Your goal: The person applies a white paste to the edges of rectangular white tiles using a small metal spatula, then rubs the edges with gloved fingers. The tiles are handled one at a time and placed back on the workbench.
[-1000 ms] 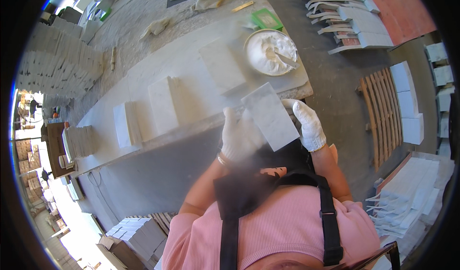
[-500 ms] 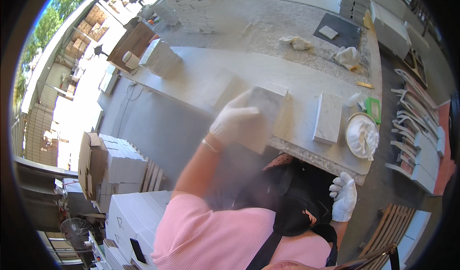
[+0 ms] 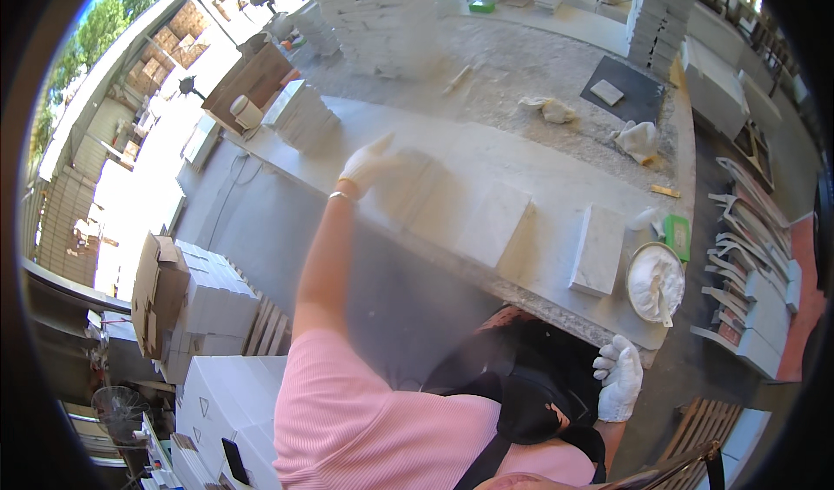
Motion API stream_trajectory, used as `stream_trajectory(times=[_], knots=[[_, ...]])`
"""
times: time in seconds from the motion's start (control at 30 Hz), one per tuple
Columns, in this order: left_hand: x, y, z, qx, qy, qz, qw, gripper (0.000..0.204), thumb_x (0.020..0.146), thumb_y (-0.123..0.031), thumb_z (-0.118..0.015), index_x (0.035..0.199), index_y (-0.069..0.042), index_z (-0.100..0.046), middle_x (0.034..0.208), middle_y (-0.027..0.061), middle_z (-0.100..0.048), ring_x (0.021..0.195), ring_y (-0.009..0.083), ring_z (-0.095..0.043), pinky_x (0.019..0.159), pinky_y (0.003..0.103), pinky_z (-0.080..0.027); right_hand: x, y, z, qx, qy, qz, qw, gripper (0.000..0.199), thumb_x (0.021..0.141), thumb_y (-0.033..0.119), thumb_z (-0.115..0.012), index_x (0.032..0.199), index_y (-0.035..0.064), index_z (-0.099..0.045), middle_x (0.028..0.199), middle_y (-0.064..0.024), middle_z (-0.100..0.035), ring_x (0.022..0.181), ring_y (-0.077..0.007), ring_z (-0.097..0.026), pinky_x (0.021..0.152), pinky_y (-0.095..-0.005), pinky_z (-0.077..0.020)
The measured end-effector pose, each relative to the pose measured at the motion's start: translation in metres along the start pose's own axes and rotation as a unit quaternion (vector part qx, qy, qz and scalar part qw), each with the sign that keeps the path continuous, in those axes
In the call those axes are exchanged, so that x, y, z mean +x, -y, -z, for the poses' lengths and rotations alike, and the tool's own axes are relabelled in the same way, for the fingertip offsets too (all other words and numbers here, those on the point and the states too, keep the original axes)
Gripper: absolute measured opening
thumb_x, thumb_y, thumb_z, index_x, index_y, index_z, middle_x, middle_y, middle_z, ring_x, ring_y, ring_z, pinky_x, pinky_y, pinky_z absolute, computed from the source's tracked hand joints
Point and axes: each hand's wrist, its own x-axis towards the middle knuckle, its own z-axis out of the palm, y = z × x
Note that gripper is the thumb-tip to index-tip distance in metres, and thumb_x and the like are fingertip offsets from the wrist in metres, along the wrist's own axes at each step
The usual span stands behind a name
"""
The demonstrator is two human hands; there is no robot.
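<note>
A person in a ribbed pink top stands at a long pale stone workbench (image 3: 556,168), seen from above. The left hand (image 3: 369,165), in a white fabric glove, is stretched out over the bench with its fingers (image 3: 382,147) held together and laid flat on the near end of a pale square stone tile (image 3: 415,186). The tile lies flat on the bench, under and just beyond the fingertips, and looks smooth and matte, blurred by dust or motion. Just to the right of those fingers lies a second square tile (image 3: 493,222), marbled white, touching or nearly touching the first. Further right sits a thicker rectangular tile (image 3: 598,248), then a round white bowl (image 3: 655,283) of thick white paste with a tool resting in it. Beyond the fingertips stands a neat stack of thin white tiles (image 3: 300,115), and crumpled white rags (image 3: 637,139) lie on the gritty surface past the bench. The right hand (image 3: 619,377), also gloved in white, hangs low by the person's hip, well apart from the bench, its fingers loosely curled and holding nothing.
</note>
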Motion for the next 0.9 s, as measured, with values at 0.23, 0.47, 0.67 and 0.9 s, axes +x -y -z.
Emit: stream_trajectory(times=[0.23, 0.47, 0.67, 0.9], knots=[[-0.036, -0.051, -0.031, 0.264, -0.006, 0.010, 0.965, 0.115, 0.074, -0.066, -0.077, 0.166, -0.014, -0.031, 0.153, 0.0227, -0.055, 0.134, 0.0403, -0.059, 0.108, 0.047, -0.050, 0.005, -0.002, -0.007, -0.012, 0.026, 0.000, 1.000, 0.045, 0.108, 0.034, -0.061, 0.133, -0.0036, -0.063, 0.100, -0.0133, -0.071, 0.076, -0.0180, -0.067, 0.061, -0.0266, -0.0515], [-0.005, -0.051, -0.045, 0.312, -0.013, -0.071, 0.948, 0.106, 0.067, -0.054, -0.080, 0.161, -0.021, -0.042, 0.153, 0.0169, -0.055, 0.133, 0.0391, -0.059, 0.106, 0.049, -0.052, 0.006, 0.012, -0.021, -0.037, 0.028, -0.029, 0.998, 0.041, 0.107, 0.031, -0.062, 0.133, -0.0016, -0.065, 0.104, -0.0124, -0.074, 0.080, -0.0179, -0.071, 0.067, -0.0281, -0.0544], [0.004, -0.052, -0.042, 0.354, 0.031, -0.061, 0.933, 0.105, 0.068, -0.050, -0.080, 0.162, -0.023, -0.041, 0.158, 0.0170, -0.050, 0.134, 0.0397, -0.059, 0.106, 0.050, -0.052, 0.004, 0.021, -0.032, -0.042, 0.038, -0.047, 0.997, 0.036, 0.106, 0.022, -0.061, 0.135, 0.0013, -0.066, 0.108, -0.0099, -0.076, 0.086, -0.0162, -0.072, 0.073, -0.0285, -0.0545], [-0.075, -0.147, -0.130, 0.099, 0.030, -0.317, 0.943, 0.055, 0.096, -0.034, -0.071, 0.148, -0.018, -0.061, 0.156, 0.0183, -0.054, 0.140, 0.0385, -0.054, 0.113, 0.047, -0.047, 0.035, 0.034, -0.054, -0.140, 0.027, 0.033, 0.989, 0.052, 0.105, 0.018, -0.064, 0.153, 0.0035, -0.053, 0.108, -0.0061, -0.072, 0.084, -0.0132, -0.070, 0.073, -0.0265, -0.0557]])
